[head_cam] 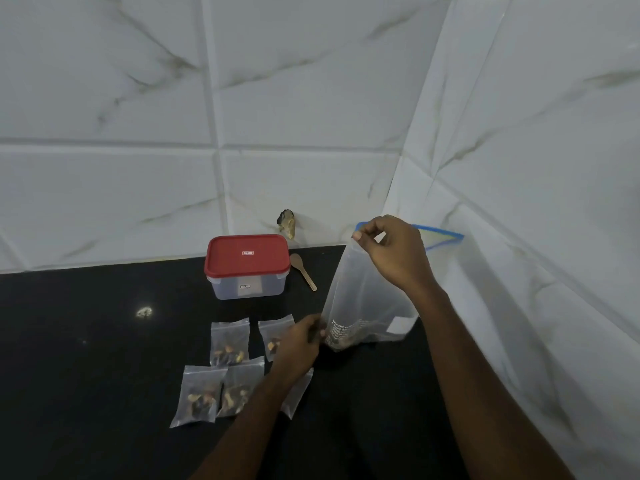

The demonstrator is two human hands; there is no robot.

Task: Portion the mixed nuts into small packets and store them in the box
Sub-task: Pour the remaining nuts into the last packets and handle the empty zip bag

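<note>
Reaching in low, the left hand (pixel 300 342) curls its fingers on the lower edge of the large clear bag (pixel 367 306), upright on the black counter (pixel 86 358). The right hand (pixel 391 252), wrist bent, pinches its top rim. Filled packets (pixel 230 341) lie just left, and the red-lidded box (pixel 247 268) stands behind.

I get a single view: the wide-angle head camera, looking forward and down, near the black counter (pixel 86 341). The tiled wall (pixel 138 98) fills twelve o'clock, its corner toward one o'clock.
</note>
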